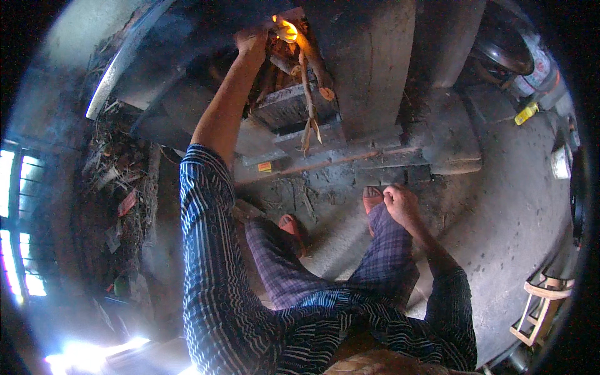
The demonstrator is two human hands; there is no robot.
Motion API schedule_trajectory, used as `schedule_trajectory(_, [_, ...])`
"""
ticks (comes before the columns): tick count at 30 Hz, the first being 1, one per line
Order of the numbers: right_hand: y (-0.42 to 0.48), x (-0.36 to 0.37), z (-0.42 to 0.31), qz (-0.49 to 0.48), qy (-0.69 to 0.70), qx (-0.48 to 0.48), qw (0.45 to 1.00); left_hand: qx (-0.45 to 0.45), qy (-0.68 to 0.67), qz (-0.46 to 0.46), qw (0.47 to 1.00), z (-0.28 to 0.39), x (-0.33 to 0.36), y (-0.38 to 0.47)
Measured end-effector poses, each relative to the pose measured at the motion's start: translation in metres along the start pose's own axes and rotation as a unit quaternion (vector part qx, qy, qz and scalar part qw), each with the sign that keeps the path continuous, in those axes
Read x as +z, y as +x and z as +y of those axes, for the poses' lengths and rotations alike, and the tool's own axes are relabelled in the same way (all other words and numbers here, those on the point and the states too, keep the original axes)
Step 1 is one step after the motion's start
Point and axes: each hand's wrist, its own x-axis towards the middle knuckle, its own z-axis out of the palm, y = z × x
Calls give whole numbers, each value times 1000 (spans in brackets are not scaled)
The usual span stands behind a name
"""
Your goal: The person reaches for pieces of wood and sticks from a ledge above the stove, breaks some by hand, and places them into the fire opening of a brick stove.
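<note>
My left hand (253, 40) reaches forward to the mouth of a soot-dark stove, right beside a bright flame (287, 32). Its fingers are in shadow, so whether they hold anything is unclear. Several sticks of firewood (315, 65) lie at the fire, one with a pale cut end. A thin, split stick (308, 98) hangs out over a blackened block (293, 105) below the opening. My right hand (401, 200) rests at my knee with its fingers curled and nothing visible in them. A small yellow and red matchbox (265, 167) lies on the ledge below the stove.
Twigs and dry scraps (117, 164) are heaped at the left. A raised hearth edge (384, 152) runs in front of my feet. At the right are a dark metal pan (506, 47), a yellow packet (526, 114), a metal container (560, 162) and a wooden stool (539, 309).
</note>
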Motion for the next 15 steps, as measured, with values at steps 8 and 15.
schedule_trajectory(8, [-2,7,0,-20,-45,3,999,-120,-179,241,946,-24,21,-23])
schedule_trajectory(15, [-5,8,8,-31,-15,37,999,-209,-535,183,798,41,-33,-103])
